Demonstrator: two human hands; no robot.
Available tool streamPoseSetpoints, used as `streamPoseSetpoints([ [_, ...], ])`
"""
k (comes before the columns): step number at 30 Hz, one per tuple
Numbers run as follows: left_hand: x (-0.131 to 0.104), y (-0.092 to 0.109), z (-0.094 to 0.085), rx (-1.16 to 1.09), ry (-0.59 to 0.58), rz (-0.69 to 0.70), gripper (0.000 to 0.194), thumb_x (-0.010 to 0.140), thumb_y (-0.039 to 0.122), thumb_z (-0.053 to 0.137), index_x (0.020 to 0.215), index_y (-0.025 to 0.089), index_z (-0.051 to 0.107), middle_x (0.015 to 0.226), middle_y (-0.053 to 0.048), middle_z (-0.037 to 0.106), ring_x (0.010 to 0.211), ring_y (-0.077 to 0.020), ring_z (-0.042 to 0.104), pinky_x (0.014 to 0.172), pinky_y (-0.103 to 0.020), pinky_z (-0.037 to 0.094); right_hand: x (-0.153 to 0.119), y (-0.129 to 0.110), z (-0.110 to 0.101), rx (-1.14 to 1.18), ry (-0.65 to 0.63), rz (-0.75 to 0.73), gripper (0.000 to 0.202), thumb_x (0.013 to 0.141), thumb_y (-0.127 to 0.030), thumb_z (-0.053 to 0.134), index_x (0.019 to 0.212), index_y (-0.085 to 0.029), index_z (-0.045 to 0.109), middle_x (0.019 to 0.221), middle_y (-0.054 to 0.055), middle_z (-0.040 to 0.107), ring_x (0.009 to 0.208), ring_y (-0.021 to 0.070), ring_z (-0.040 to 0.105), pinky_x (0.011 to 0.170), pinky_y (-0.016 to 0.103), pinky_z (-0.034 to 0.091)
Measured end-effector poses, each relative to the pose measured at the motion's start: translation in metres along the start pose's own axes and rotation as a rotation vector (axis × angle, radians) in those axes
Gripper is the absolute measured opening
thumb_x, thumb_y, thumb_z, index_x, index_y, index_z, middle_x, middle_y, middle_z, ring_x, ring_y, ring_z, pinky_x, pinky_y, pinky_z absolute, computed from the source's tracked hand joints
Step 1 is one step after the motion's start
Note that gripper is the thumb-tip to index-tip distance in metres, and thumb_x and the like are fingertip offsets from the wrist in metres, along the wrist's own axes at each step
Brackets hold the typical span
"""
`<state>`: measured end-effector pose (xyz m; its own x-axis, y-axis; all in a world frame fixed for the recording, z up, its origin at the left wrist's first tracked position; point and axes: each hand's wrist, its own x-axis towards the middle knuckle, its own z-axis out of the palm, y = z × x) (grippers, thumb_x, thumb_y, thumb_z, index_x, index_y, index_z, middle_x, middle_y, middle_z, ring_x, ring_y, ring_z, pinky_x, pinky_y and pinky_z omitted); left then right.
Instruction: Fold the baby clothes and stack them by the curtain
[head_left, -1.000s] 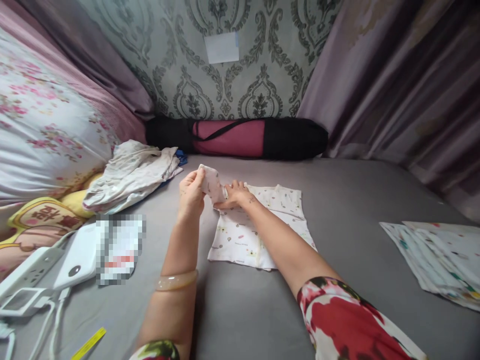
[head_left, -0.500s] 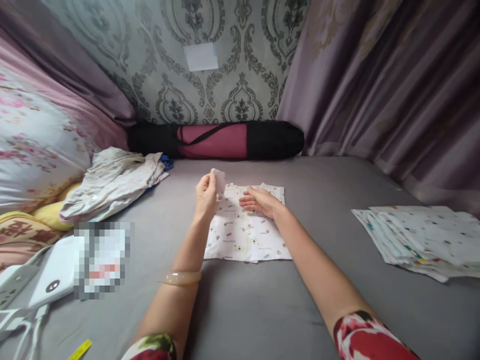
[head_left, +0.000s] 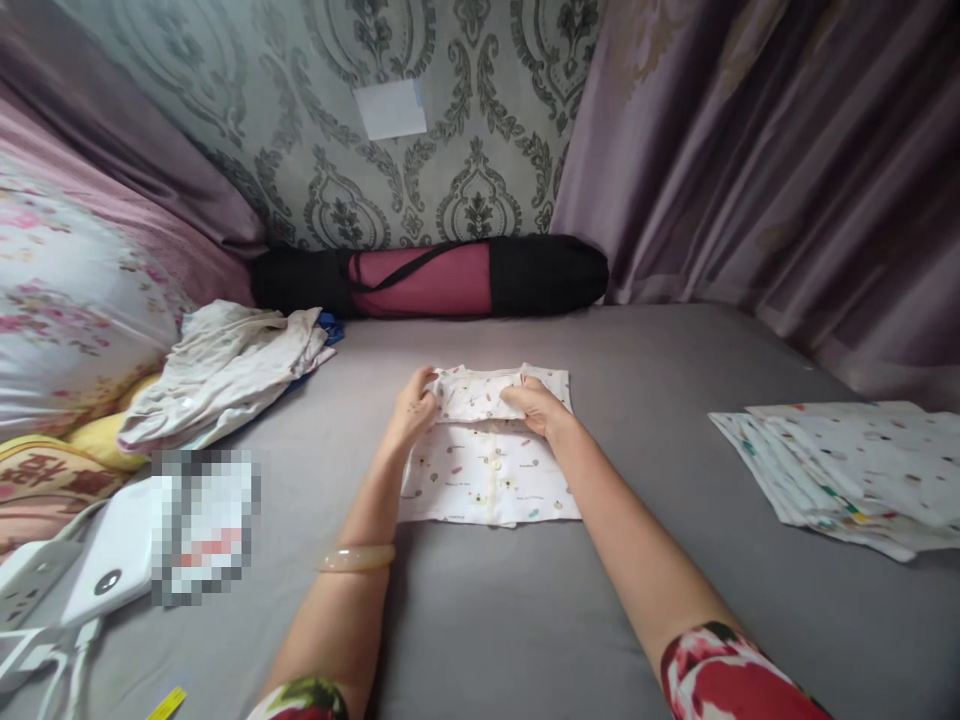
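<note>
A small white printed shirt [head_left: 459,478] with a buttoned front lies on the grey sheet in front of me. Its upper part is folded over as a flap toward me. My left hand [head_left: 417,402] is closed on the flap's left end, thumb on top. On the right side my right hand [head_left: 534,402] grips the same flap, its fingers partly hidden by the cloth. A pale bangle [head_left: 357,559] circles my left wrist.
Folded printed clothes [head_left: 847,470] lie stacked at the right. Crumpled clothes [head_left: 232,360], a white power bank [head_left: 124,550] with cables and a power strip [head_left: 30,590] sit at the left. A black and maroon roll bag [head_left: 420,280] lies along the wall.
My right hand has gone from held apart above the shirt to gripping the flap. The flap, earlier raised in my left hand, now lies lower across the shirt.
</note>
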<state>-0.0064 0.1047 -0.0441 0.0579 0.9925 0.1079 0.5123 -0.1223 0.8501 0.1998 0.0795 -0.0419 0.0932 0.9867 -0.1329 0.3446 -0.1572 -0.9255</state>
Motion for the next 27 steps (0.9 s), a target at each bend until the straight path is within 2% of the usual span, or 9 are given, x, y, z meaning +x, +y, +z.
streamPoseSetpoints([
  [3,-0.005,-0.008,0.014,0.286,-0.127,0.07,0.057,0.084,0.016,0.039,0.141,0.02,0.045,0.146,-0.01,0.048,0.141,-0.0263,0.035,0.116,-0.051,0.023,0.0,-0.003,-0.005,0.06,-0.03,-0.097,0.038,0.072,-0.017,0.044,0.104,-0.014,0.065,0.079,0.003,0.069,0.08,0.0201,0.064,0.077,0.03,0.051],
  [5,-0.005,-0.015,0.023,0.449,-0.187,0.072,0.058,0.089,0.019,0.036,0.147,0.02,0.037,0.153,-0.01,0.037,0.146,-0.0303,0.023,0.115,-0.06,0.013,0.002,-0.003,-0.009,-0.05,0.039,-0.144,0.037,0.071,-0.016,0.041,0.1,-0.015,0.064,0.083,0.003,0.068,0.083,0.0191,0.062,0.078,0.027,0.049],
  [7,-0.004,-0.023,0.027,0.537,-0.217,0.077,0.058,0.093,0.023,0.031,0.15,0.019,0.029,0.156,-0.011,0.029,0.147,-0.0316,0.016,0.114,-0.063,0.008,0.004,0.0,-0.013,-0.248,0.125,-0.123,0.031,0.073,-0.016,0.041,0.094,-0.015,0.064,0.086,0.004,0.067,0.084,0.02,0.061,0.078,0.027,0.047],
  [11,-0.003,-0.031,0.023,0.578,-0.228,0.065,0.056,0.096,0.026,0.024,0.152,0.02,0.026,0.158,-0.01,0.026,0.148,-0.0303,0.014,0.114,-0.063,0.007,0.005,0.009,-0.014,-0.548,0.197,-0.065,0.029,0.082,-0.018,0.041,0.101,-0.017,0.063,0.095,0.008,0.067,0.091,0.023,0.06,0.08,0.03,0.043],
  [17,-0.003,-0.035,0.019,0.531,-0.212,0.09,0.054,0.098,0.03,0.023,0.15,0.021,0.03,0.157,-0.011,0.029,0.147,-0.029,0.019,0.116,-0.059,0.008,-0.008,0.006,-0.011,-0.709,0.238,-0.032,0.034,0.09,-0.02,0.045,0.122,-0.016,0.055,0.116,0.013,0.063,0.105,0.0263,0.059,0.085,0.033,0.043],
  [19,-0.004,-0.032,0.017,0.543,-0.21,0.103,0.054,0.097,0.028,0.024,0.15,0.02,0.031,0.157,-0.012,0.029,0.147,-0.0285,0.02,0.116,-0.059,0.008,-0.013,0.003,-0.01,-0.775,0.262,-0.019,0.036,0.091,-0.018,0.043,0.125,-0.015,0.053,0.119,0.015,0.061,0.106,0.0273,0.058,0.085,0.035,0.044],
  [22,-0.01,-0.014,0.013,0.588,-0.183,0.146,0.053,0.097,0.026,0.024,0.149,0.018,0.032,0.156,-0.013,0.03,0.146,-0.0282,0.021,0.116,-0.058,0.012,-0.016,0.0,-0.006,-0.869,0.323,-0.036,0.041,0.092,-0.01,0.032,0.126,-0.011,0.054,0.124,0.02,0.057,0.115,0.029,0.053,0.093,0.039,0.041],
  [24,-0.015,0.001,0.014,0.618,-0.163,0.2,0.052,0.097,0.025,0.024,0.148,0.018,0.033,0.155,-0.013,0.032,0.146,-0.0264,0.023,0.116,-0.055,0.015,-0.016,0.001,0.003,-0.896,0.304,-0.125,0.044,0.094,-0.011,0.028,0.13,-0.011,0.053,0.133,0.02,0.053,0.126,0.0297,0.045,0.103,0.043,0.034],
  [27,-0.02,0.015,0.026,0.67,-0.188,0.284,0.051,0.097,0.025,0.025,0.147,0.017,0.035,0.155,-0.012,0.032,0.145,-0.0229,0.026,0.119,-0.047,0.016,-0.017,0.006,0.02,-0.902,0.179,-0.349,0.047,0.098,-0.024,0.029,0.142,-0.016,0.043,0.15,0.013,0.039,0.141,0.0274,0.026,0.115,0.046,0.016],
])
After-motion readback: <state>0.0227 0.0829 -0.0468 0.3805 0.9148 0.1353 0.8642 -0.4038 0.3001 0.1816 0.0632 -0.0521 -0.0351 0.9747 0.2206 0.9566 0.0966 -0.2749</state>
